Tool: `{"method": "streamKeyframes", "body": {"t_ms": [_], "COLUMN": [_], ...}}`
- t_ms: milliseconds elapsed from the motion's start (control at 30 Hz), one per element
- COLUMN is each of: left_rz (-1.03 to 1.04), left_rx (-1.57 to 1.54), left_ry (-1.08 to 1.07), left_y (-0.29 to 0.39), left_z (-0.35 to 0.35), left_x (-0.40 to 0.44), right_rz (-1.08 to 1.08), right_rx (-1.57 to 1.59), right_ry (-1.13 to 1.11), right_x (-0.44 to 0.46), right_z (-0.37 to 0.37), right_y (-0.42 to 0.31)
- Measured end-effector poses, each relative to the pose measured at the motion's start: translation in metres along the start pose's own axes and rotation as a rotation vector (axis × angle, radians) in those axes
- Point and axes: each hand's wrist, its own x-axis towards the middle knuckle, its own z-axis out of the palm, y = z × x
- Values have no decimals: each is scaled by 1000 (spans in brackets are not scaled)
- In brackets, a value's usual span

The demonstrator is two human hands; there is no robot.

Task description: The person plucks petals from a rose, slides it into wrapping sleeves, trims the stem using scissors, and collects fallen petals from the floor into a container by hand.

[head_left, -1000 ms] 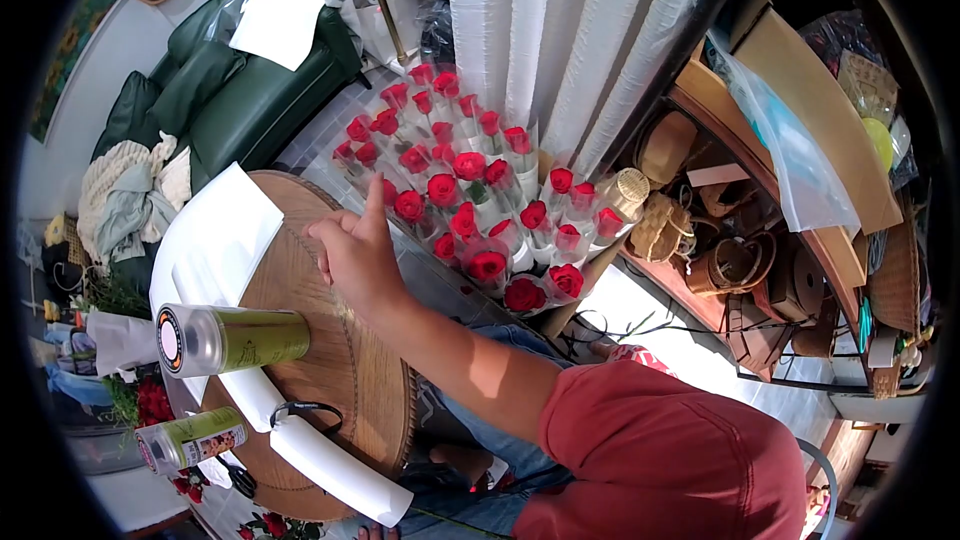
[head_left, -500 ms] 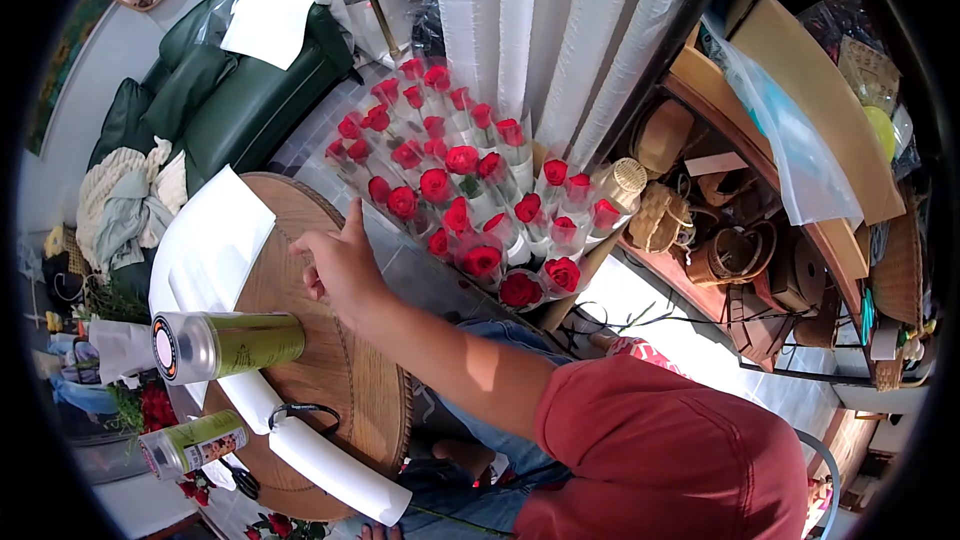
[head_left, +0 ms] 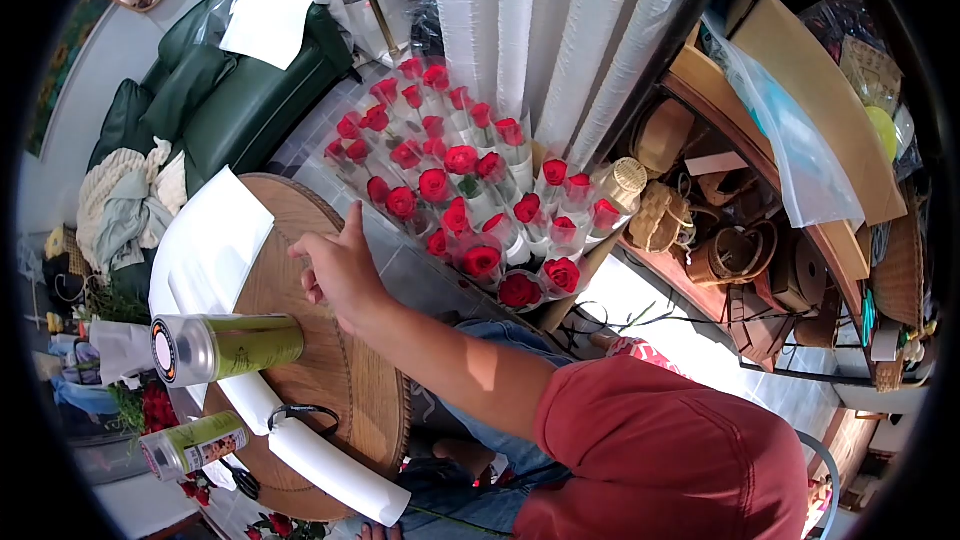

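My right hand (head_left: 340, 275) is held out over the round wooden table (head_left: 375, 390), with one finger stretched out and the others loosely curled. Nothing is in it. Beyond that finger stand many red roses (head_left: 433, 185) on the floor, wrapped one by one in clear and white sleeves. Only the fingertips of my left hand (head_left: 380, 532) show at the bottom edge; whether they grip anything is hidden. A thin green stem (head_left: 460, 523) crosses my jeans near them. On the table lie white paper sheets (head_left: 215, 235) and a white paper roll (head_left: 340, 470).
A large green can (head_left: 255, 345) and a smaller can (head_left: 215, 437) stand on the table's left side. A dark green sofa (head_left: 275, 105) is at the upper left, white curtains (head_left: 565, 40) behind the roses. Shelves with wicker baskets (head_left: 735, 252) and cardboard line the right.
Almost nothing differs. My right hand has shifted very slightly, its finger still stretched out toward the roses.
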Motion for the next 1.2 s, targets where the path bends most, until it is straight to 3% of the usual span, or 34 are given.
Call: {"method": "streamKeyframes", "body": {"t_ms": [467, 833, 1200], "left_rz": [5, 55, 32], "left_rx": [-46, -32, -70], "left_ry": [9, -108, -11], "left_y": [0, -11, -8], "left_z": [-2, 4, 9], "left_x": [1, -13, -10], "right_rz": [-25, -56, -203], "right_rx": [-19, -14, 215], "right_ry": [-4, 3, 179], "right_x": [-1, -3, 1], "right_z": [1, 1, 0], "right_y": [0, -4, 1]}}
